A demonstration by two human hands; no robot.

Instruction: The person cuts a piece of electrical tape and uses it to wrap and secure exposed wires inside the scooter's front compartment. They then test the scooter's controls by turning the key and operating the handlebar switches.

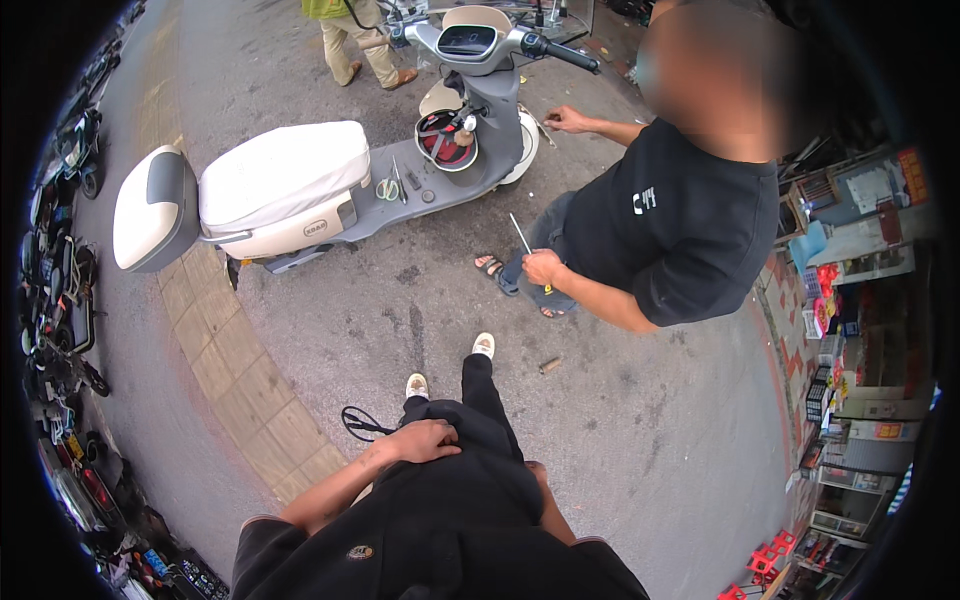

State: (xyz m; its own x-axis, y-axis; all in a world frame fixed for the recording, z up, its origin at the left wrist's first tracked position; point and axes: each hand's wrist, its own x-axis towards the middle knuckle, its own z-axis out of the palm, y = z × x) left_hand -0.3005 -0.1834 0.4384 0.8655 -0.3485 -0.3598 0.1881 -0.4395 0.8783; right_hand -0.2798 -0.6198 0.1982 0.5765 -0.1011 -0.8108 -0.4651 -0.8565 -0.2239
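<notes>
My left hand (427,441) rests on the front of my dark clothing, its fingers slightly curled; a black cord (361,424) loops out beside it. Most of my right hand (537,474) is hidden behind my clothing at the right, so its fingers cannot be read. Ahead stands a white and grey electric scooter (281,184). On its footboard (390,214) lie scissors (387,189), a slim pointed tool (400,184) and a small dark ring (428,196). An upturned helmet (448,142) with a red lining sits near the steering column.
A person in a black T-shirt (705,225) stands at the right, a thin rod-like tool (519,232) in one hand, the other near the scooter's front wheel (529,146). Another person's legs (364,45) show beyond. Parked scooters (71,292) line the left; red stools (765,559) stand lower right.
</notes>
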